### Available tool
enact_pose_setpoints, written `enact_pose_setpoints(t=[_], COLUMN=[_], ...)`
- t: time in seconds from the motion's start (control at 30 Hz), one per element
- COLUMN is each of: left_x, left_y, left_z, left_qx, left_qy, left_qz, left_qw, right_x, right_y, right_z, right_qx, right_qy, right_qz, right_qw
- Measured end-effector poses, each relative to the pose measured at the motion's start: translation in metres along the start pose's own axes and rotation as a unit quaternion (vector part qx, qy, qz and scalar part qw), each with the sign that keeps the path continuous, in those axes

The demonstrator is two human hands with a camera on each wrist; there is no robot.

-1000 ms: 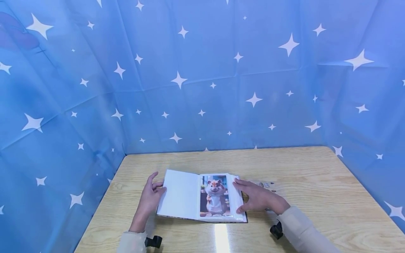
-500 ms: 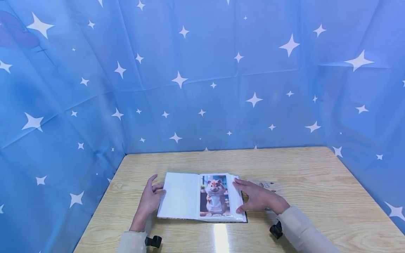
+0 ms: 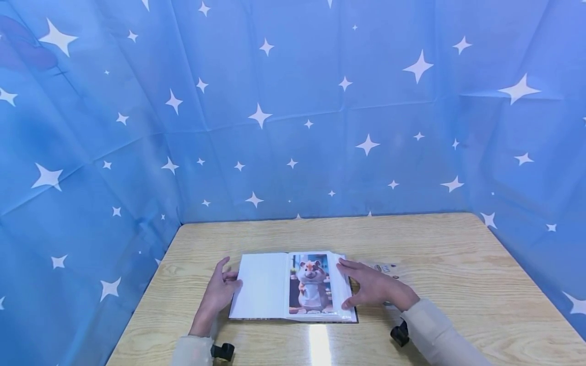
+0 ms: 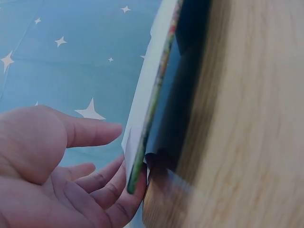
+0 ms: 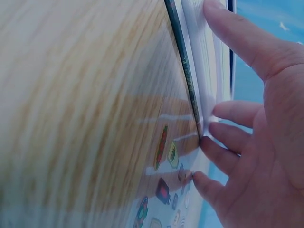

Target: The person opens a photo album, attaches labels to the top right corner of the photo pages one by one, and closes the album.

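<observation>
A photo album (image 3: 263,287) lies spread on the table, blank white inside cover at the left. On its right side sits a picture of a cartoon hamster in an apron (image 3: 312,284). My left hand (image 3: 221,294) is at the cover's left edge; in the left wrist view its lower fingers reach under the slightly raised cover (image 4: 154,99), thumb extended and apart from it. My right hand (image 3: 373,284) rests at the right side of the album. In the right wrist view its fingertips touch the edges of the stacked pages (image 5: 202,61), the thumb stretched over them.
A clear sheet of small food stickers (image 3: 385,268) lies on the wooden table (image 3: 448,264), partly under my right hand. A blue curtain with white stars (image 3: 293,101) hangs behind the table and along its sides. Black camera mounts (image 3: 223,351) sit at both wrists.
The album's left cover has come down from a tilt to nearly flat, my left hand lowering slightly with it. My right hand has stayed in place.
</observation>
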State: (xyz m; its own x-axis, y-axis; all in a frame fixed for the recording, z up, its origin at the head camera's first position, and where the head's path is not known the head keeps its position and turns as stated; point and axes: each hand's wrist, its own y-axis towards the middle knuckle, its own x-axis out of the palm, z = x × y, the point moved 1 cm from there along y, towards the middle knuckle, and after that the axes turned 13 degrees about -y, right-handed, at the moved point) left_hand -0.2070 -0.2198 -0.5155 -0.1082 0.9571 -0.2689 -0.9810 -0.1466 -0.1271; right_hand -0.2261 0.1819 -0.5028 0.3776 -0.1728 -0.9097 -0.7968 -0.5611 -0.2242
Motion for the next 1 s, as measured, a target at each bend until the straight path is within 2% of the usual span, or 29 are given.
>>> enact_pose_setpoints(t=[0.23, 0.5, 0.73, 0.87, 1.0], left_x=[0.005, 0.006, 0.005, 0.005, 0.004], left_y=[-0.003, -0.005, -0.001, 0.000, 0.001], left_z=[0.000, -0.001, -0.003, -0.006, -0.006], left_qx=[0.017, 0.013, 0.008, -0.001, 0.001], left_qy=[0.035, 0.033, 0.008, -0.001, 0.000], left_qz=[-0.009, -0.007, 0.002, 0.007, 0.008], left_qw=[0.9992, 0.9993, 0.9999, 1.0000, 1.0000], right_x=[0.002, 0.003, -0.003, -0.010, -0.017], right_y=[0.001, -0.002, -0.011, -0.023, -0.036], right_z=[0.002, 0.004, 0.020, 0.035, 0.052], right_qx=[-0.016, -0.034, -0.028, -0.020, -0.009], right_qy=[0.001, 0.009, 0.010, -0.010, -0.003], right_qz=[0.009, 0.019, 0.073, 0.105, 0.122], right_qw=[0.9998, 0.9992, 0.9969, 0.9942, 0.9925])
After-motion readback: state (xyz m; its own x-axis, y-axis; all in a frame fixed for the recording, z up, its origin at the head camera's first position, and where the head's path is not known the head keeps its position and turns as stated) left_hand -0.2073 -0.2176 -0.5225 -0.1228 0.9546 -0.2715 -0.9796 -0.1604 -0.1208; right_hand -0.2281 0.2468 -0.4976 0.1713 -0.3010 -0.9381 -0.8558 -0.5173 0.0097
